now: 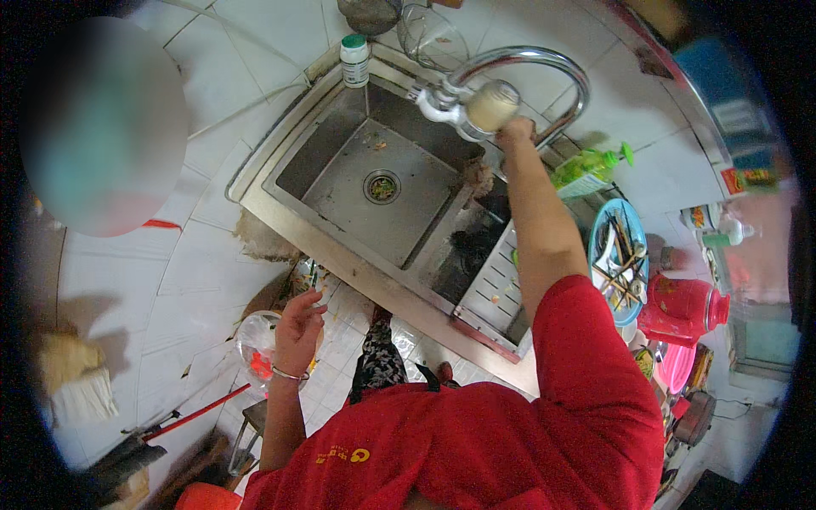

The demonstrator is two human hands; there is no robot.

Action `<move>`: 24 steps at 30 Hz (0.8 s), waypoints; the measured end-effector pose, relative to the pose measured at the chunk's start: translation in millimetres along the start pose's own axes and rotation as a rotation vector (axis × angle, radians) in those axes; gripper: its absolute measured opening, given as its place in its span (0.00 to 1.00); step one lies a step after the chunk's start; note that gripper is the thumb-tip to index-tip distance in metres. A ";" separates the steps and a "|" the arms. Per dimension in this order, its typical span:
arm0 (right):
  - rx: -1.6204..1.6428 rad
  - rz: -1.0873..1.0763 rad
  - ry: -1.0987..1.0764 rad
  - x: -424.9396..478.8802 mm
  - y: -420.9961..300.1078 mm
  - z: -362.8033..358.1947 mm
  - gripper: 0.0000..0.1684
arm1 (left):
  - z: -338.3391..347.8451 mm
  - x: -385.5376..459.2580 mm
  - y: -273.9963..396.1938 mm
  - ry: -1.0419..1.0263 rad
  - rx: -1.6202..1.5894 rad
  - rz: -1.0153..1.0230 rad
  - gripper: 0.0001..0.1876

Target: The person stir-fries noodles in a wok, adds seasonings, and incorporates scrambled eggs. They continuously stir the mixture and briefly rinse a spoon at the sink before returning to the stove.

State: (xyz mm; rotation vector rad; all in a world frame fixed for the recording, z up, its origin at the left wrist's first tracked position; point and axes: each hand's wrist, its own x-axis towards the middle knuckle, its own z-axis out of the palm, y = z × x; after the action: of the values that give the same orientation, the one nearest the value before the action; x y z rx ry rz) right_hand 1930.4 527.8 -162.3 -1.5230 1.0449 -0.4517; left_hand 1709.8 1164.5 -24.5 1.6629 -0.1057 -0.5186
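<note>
My right hand (pixel 515 132) reaches over the sink's far right side, beside the faucet's filter housing (pixel 494 105); its fingers are partly hidden and blurred, so its grip cannot be told. Above it curves the chrome faucet spout (pixel 529 54). My left hand (pixel 301 325) hangs in front of the sink, fingers loosely apart, holding nothing. The stainless steel sink (pixel 344 236) has food scraps in its drain strainer (pixel 382 187). A dark mass (pixel 475 248) lies in the smaller right basin, beside a slotted metal tray (pixel 491 293).
A white bottle with a green cap (pixel 354 62) stands at the sink's back left corner. On the right are a green pump bottle (pixel 590 169), a blue basket of chopsticks and utensils (pixel 594 223) and a red thermos (pixel 676 308). A lined bin (pixel 255 347) stands below my left hand.
</note>
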 end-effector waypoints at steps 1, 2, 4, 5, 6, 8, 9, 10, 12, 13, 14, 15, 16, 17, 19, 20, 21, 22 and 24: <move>0.299 -0.015 -0.117 27.8 12.6 -30.4 0.30 | -8.2 14.2 -3.9 -0.042 -0.008 0.002 0.19; 0.277 0.022 -0.108 22.3 7.7 -12.7 0.29 | -12.3 17.5 -11.6 -0.028 0.000 -0.023 0.19; 0.204 0.028 -0.059 -0.4 -7.7 4.3 0.27 | -17.2 24.1 -16.4 -0.021 0.046 -0.034 0.20; 0.138 0.010 -0.026 -10.8 -11.2 0.2 0.26 | -17.1 33.9 -15.3 -0.045 0.085 -0.021 0.20; 0.053 -0.016 -0.027 -22.5 -12.2 2.2 0.25 | -17.5 43.5 -14.4 -0.065 0.121 -0.006 0.20; -0.102 -0.034 -0.246 -58.9 -6.5 24.0 0.23 | -17.3 61.2 -10.8 -0.113 0.125 0.008 0.20; -0.110 -0.005 -0.452 -84.5 2.8 38.0 0.23 | -17.2 68.9 -8.2 -0.146 0.129 0.013 0.20; -0.025 0.049 -0.675 -118.6 6.6 55.2 0.22 | -14.2 78.2 -6.0 -0.159 0.120 0.008 0.20; 0.328 0.138 -0.971 -233.4 -45.6 90.7 0.23 | -9.7 92.0 -0.3 -0.148 0.100 -0.020 0.20; 0.535 0.211 -1.048 -253.1 -49.6 92.0 0.22 | -6.4 102.6 7.4 -0.160 0.156 0.024 0.19; 0.731 0.348 -1.169 -245.9 -40.9 101.4 0.23 | -2.3 113.4 17.6 -0.176 0.220 0.064 0.19; 0.820 0.398 -0.993 -242.8 -37.8 114.8 0.23 | 0.2 123.4 23.9 -0.186 0.282 0.106 0.19; 0.897 0.440 -0.816 -241.1 -41.1 128.1 0.24 | 2.1 133.4 25.7 -0.183 0.270 0.132 0.18; 0.864 0.379 -0.882 -240.1 -42.5 125.7 0.23 | 4.3 142.6 25.6 -0.179 0.258 0.158 0.18; 0.789 0.256 -1.020 -251.3 -64.7 124.8 0.20 | 6.0 161.5 29.5 -0.157 0.246 0.174 0.18; 0.754 0.298 -1.071 -263.6 -82.5 115.5 0.19 | 8.1 172.7 32.8 -0.146 0.248 0.166 0.18; 0.720 0.339 -1.111 -275.3 -98.7 107.0 0.17 | 9.7 184.8 35.4 -0.146 0.250 0.158 0.18; 0.742 0.333 -1.049 -263.7 -79.2 102.7 0.17 | 12.6 195.4 42.4 -0.157 0.277 0.130 0.17; 0.743 0.301 -0.929 -233.3 -39.5 99.4 0.18 | 18.2 216.6 60.5 -0.179 0.326 0.074 0.17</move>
State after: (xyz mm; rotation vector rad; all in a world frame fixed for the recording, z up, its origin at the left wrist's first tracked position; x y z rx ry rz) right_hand 1898.8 771.4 -87.9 -0.7211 0.2813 0.1072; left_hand 1909.5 1059.5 -26.8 1.9182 -0.3997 -0.6172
